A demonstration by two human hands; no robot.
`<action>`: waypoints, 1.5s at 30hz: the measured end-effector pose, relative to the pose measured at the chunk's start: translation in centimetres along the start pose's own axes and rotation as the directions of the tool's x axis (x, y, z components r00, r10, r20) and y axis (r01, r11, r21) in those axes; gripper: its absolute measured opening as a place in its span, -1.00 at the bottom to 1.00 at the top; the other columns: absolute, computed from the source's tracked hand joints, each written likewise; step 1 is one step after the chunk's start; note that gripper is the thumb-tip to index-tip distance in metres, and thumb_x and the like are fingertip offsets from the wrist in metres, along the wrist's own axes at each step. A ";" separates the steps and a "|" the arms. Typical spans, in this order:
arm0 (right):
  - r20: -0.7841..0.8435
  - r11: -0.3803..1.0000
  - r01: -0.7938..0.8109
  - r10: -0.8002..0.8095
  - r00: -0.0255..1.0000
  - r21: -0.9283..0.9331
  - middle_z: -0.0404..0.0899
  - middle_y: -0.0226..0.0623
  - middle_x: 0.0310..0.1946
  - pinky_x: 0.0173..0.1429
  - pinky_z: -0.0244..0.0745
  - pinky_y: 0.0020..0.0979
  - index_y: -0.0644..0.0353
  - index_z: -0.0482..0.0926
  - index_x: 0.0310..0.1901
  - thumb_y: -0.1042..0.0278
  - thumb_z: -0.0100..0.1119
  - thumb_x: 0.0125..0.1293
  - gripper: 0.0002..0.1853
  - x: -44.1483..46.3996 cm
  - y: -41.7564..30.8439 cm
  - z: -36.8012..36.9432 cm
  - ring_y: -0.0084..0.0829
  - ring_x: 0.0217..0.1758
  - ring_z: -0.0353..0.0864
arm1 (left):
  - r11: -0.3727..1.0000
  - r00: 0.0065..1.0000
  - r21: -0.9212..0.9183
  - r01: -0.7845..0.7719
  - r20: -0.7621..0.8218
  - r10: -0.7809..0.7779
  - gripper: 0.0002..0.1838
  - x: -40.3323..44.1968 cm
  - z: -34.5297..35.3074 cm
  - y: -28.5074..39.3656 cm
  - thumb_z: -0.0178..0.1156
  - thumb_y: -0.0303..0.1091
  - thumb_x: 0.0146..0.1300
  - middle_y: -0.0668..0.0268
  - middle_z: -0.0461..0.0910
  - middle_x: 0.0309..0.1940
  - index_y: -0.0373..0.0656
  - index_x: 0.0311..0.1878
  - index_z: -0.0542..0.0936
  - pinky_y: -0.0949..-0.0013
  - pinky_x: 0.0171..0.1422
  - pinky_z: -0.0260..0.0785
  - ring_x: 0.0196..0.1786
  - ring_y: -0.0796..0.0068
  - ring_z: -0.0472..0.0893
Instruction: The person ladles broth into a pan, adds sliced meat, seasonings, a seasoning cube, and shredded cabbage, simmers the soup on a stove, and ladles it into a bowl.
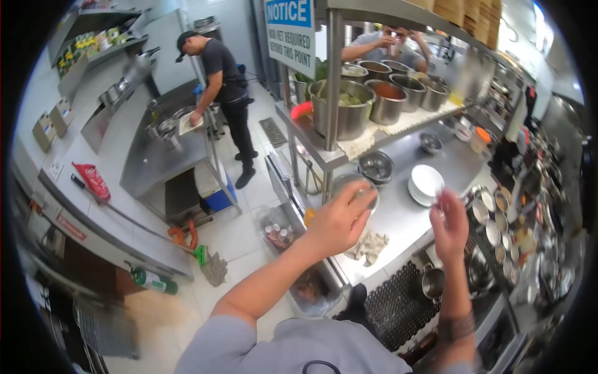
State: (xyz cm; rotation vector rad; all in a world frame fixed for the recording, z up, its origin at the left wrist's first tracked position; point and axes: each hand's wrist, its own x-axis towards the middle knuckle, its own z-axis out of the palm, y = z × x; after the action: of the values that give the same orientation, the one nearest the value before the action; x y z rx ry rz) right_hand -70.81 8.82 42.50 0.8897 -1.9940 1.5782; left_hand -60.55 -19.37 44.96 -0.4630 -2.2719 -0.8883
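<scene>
My left hand point(341, 217) reaches over the near left part of the steel counter point(398, 218), its fingers bent but apart. Right behind it shows the rim of a round bowl point(354, 181), partly covered by the hand; I cannot tell whether they touch. My right hand point(450, 224) is raised at the counter's right side, its fingers curled and smeared by motion. White bowls point(427, 181) stand stacked between and beyond my hands. A crumpled, stained cloth point(369, 248) lies at the counter's near edge, below my left hand.
Steel pots point(387, 103) of food line the shelf above the counter. Metal bowls point(375, 167) sit underneath. Small containers point(492, 234) crowd the right. A bin point(277, 227) stands at left, a black mat point(402, 305) on the floor. A co-worker point(218, 81) works at another table.
</scene>
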 end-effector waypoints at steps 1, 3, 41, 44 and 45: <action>0.110 0.996 0.076 -0.081 0.991 0.045 0.56 -0.11 0.29 0.32 0.55 -0.29 0.32 0.44 0.40 0.60 0.27 0.40 -0.46 6.5 -1.4 1.9 -0.32 0.29 0.61 | 0.999 1.000 0.026 0.020 -0.023 -0.020 -0.54 1.9 0.1 -0.2 0.32 -0.50 0.31 0.09 0.49 0.30 -0.24 0.29 0.59 0.23 0.04 0.60 -0.01 0.21 0.71; 0.276 0.982 0.157 -0.181 0.944 0.105 0.65 -0.22 0.22 0.31 0.54 -0.34 0.24 0.52 0.35 0.56 0.25 0.39 -0.52 17.4 -3.3 6.0 -0.39 0.23 0.66 | 0.993 0.986 0.118 0.021 -0.167 -0.001 -0.51 5.5 0.3 -0.8 0.32 -0.50 0.30 0.04 0.41 0.40 -0.26 0.31 0.57 0.24 0.04 0.60 -0.01 0.22 0.70; 0.954 0.691 0.682 -0.299 -0.033 0.241 0.74 -0.06 0.03 0.20 0.56 -0.12 0.02 0.64 0.20 0.20 0.36 0.19 -0.50 36.3 0.0 20.7 -0.04 0.17 0.71 | 0.779 0.822 0.558 0.286 -0.560 0.100 -0.37 13.5 6.7 -8.0 0.45 -0.52 0.19 0.03 0.29 0.49 -0.15 0.32 0.43 0.39 -0.16 0.47 -0.31 0.47 0.49; 0.966 0.708 0.672 -0.254 -0.045 0.217 0.74 -0.06 0.04 0.19 0.57 -0.15 0.01 0.65 0.22 0.20 0.31 0.23 -0.52 36.4 0.1 20.8 -0.06 0.17 0.71 | 0.780 0.826 0.558 0.282 -0.555 0.099 -0.37 13.2 6.6 -8.3 0.45 -0.52 0.20 0.04 0.29 0.49 -0.15 0.32 0.42 0.40 -0.16 0.47 -0.30 0.47 0.50; 0.978 0.719 0.672 -0.204 -0.039 0.177 0.73 -0.06 0.05 0.19 0.57 -0.16 0.01 0.65 0.23 0.21 0.29 0.26 -0.53 36.1 0.0 20.6 -0.07 0.17 0.71 | 0.784 0.826 0.559 0.271 -0.554 0.109 -0.37 13.2 6.6 -8.4 0.44 -0.52 0.20 0.04 0.29 0.49 -0.15 0.32 0.43 0.40 -0.16 0.47 -0.30 0.47 0.50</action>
State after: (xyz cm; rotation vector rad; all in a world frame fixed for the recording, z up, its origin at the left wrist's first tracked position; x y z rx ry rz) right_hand -94.91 -18.78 62.20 2.5590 -2.0505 -0.0945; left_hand -77.44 -19.55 46.28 0.1974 -1.8694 -0.2056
